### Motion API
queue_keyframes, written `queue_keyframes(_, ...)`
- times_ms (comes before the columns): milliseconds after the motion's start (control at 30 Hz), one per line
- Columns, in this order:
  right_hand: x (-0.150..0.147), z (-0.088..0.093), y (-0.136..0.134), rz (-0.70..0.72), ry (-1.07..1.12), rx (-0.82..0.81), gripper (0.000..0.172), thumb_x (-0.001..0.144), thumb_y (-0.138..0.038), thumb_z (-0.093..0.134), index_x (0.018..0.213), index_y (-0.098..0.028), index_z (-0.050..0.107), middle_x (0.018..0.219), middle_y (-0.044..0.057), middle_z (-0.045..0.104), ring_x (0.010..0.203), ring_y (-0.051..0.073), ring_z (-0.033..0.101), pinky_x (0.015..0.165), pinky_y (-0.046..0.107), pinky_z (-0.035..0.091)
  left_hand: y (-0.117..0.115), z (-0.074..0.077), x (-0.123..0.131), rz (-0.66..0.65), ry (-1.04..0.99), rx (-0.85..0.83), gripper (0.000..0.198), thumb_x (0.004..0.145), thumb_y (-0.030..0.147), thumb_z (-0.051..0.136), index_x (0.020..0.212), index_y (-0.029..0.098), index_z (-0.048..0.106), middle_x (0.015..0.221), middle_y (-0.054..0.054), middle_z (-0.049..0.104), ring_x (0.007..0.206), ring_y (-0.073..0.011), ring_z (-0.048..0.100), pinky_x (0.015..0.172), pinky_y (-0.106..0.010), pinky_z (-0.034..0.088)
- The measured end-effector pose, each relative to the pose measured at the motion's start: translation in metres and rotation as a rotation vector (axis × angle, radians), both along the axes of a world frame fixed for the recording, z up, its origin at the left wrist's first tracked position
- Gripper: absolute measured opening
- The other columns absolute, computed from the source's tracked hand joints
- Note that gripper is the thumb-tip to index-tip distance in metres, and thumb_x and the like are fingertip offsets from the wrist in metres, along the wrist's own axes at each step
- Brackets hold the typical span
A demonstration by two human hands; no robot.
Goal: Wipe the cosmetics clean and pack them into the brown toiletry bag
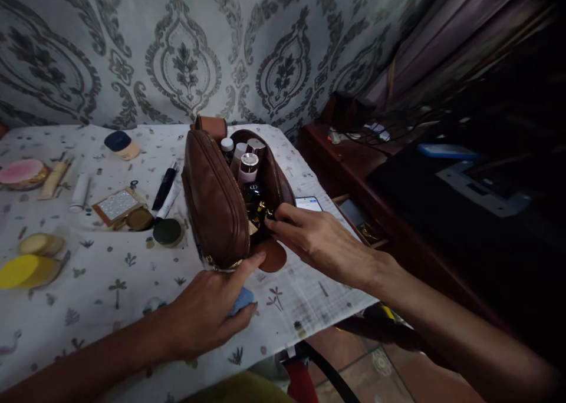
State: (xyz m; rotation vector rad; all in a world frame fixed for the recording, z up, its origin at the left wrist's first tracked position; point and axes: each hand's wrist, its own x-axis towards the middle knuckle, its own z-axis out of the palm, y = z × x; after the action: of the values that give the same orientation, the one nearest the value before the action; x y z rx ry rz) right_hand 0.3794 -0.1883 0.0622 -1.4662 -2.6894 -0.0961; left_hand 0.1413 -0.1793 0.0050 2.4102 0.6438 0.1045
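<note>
A brown leather bag (214, 200) stands unzipped on the patterned cloth, holding several bottles, a pink-and-silver one (248, 168) among them, and shiny gold items (262, 213). My right hand (316, 241) reaches over the bag's near right edge, its fingers pinched beside the gold items; what they grip is hidden. My left hand (207, 311) is just in front of the bag, fingers curled round a soft blue object (241, 302). One finger of it stretches to a round brown leather flap (273, 257) at the bag's near end.
Left of the bag lie a dark green round jar (168, 232), a glittery palette (117, 205), black and white tubes, a yellow round item (29, 271) and a pink compact (23, 172). A phone (308, 204) lies behind my right hand. An open drawer (360, 220) is at the right.
</note>
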Motion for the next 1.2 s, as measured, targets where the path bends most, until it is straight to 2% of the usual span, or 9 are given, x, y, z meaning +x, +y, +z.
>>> queue_keyframes(167, -0.002, 0.000, -0.001, 0.022, 0.000, 0.043, 0.024, 0.099, -0.014, 0.045, 0.107, -0.015, 0.067, 0.090, 0.006, 0.059, 0.065, 0.011, 0.050, 0.052, 0.025, 0.030, -0.001, 0.004, 0.001, 0.001, -0.008, 0.018, 0.064, 0.094, 0.030, 0.044, 0.152, 0.017, 0.020, 0.079, -0.001, 0.069, 0.068, -0.0179, 0.065, 0.063, -0.027, 0.048)
queue_keyframes(300, -0.001, -0.002, -0.002, 0.000, 0.011, 0.029, 0.026, 0.100, -0.015, 0.042, 0.106, -0.013, 0.068, 0.093, 0.007, 0.061, 0.069, 0.013, 0.055, 0.054, 0.026, 0.037, -0.001, 0.004, 0.000, 0.007, -0.010, 0.053, 0.064, 0.094, 0.028, 0.044, 0.152, 0.016, 0.019, 0.079, -0.001, 0.069, 0.067, -0.0177, 0.065, 0.062, -0.028, 0.049)
queue_keyframes(400, 0.002, -0.005, -0.003, -0.014, 0.032, 0.025, 0.027, 0.100, -0.016, 0.040, 0.108, -0.012, 0.066, 0.098, 0.010, 0.062, 0.074, 0.015, 0.059, 0.058, 0.026, 0.043, 0.000, 0.002, -0.001, 0.012, 0.009, 0.130, 0.066, 0.095, 0.029, 0.042, 0.153, 0.015, 0.016, 0.083, -0.003, 0.071, 0.069, -0.0198, 0.068, 0.063, -0.030, 0.051)
queue_keyframes(600, 0.006, -0.008, -0.007, -0.055, 0.148, 0.058, 0.032, 0.100, -0.019, 0.039, 0.127, -0.015, 0.056, 0.104, 0.011, 0.065, 0.081, 0.017, 0.063, 0.063, 0.027, 0.049, -0.003, 0.000, -0.002, 0.018, 0.068, 0.336, 0.068, 0.097, 0.030, 0.041, 0.154, 0.010, 0.009, 0.083, -0.006, 0.073, 0.069, -0.0215, 0.069, 0.059, -0.030, 0.051)
queue_keyframes(733, 0.007, -0.007, -0.010, -0.056, 0.158, 0.025, 0.029, 0.100, -0.017, 0.037, 0.122, -0.017, 0.056, 0.105, 0.010, 0.064, 0.080, 0.015, 0.063, 0.062, 0.025, 0.047, -0.007, 0.003, -0.001, 0.079, 0.123, 0.438, 0.068, 0.097, 0.030, 0.041, 0.155, 0.011, 0.010, 0.087, -0.008, 0.074, 0.072, -0.0233, 0.071, 0.057, -0.031, 0.051)
queue_keyframes(867, 0.008, -0.005, -0.009, -0.021, 0.128, 0.039, 0.030, 0.098, -0.012, 0.038, 0.122, -0.016, 0.055, 0.105, 0.009, 0.062, 0.074, 0.013, 0.059, 0.058, 0.024, 0.042, -0.010, 0.004, 0.000, 0.133, 0.171, 0.471, 0.068, 0.096, 0.030, 0.043, 0.154, 0.011, 0.014, 0.089, -0.008, 0.075, 0.073, -0.0228, 0.072, 0.057, -0.030, 0.051)
queue_keyframes(1067, 0.005, -0.006, -0.002, -0.030, 0.075, 0.075, 0.034, 0.095, -0.006, 0.039, 0.122, -0.015, 0.057, 0.099, 0.007, 0.059, 0.062, 0.011, 0.050, 0.051, 0.026, 0.031, -0.012, -0.003, -0.001, 0.125, 0.142, 0.504, 0.067, 0.096, 0.032, 0.045, 0.154, 0.013, 0.017, 0.093, -0.009, 0.075, 0.074, -0.0216, 0.072, 0.057, -0.029, 0.052)
queue_keyframes(1200, 0.005, -0.007, -0.002, -0.011, 0.084, 0.060, 0.031, 0.093, -0.005, 0.042, 0.113, -0.015, 0.063, 0.102, 0.008, 0.058, 0.063, 0.011, 0.049, 0.052, 0.027, 0.031, -0.012, -0.004, -0.001, 0.132, 0.119, 0.589, 0.064, 0.095, 0.029, 0.045, 0.154, 0.012, 0.024, 0.090, -0.010, 0.074, 0.071, -0.0208, 0.070, 0.053, -0.027, 0.051)
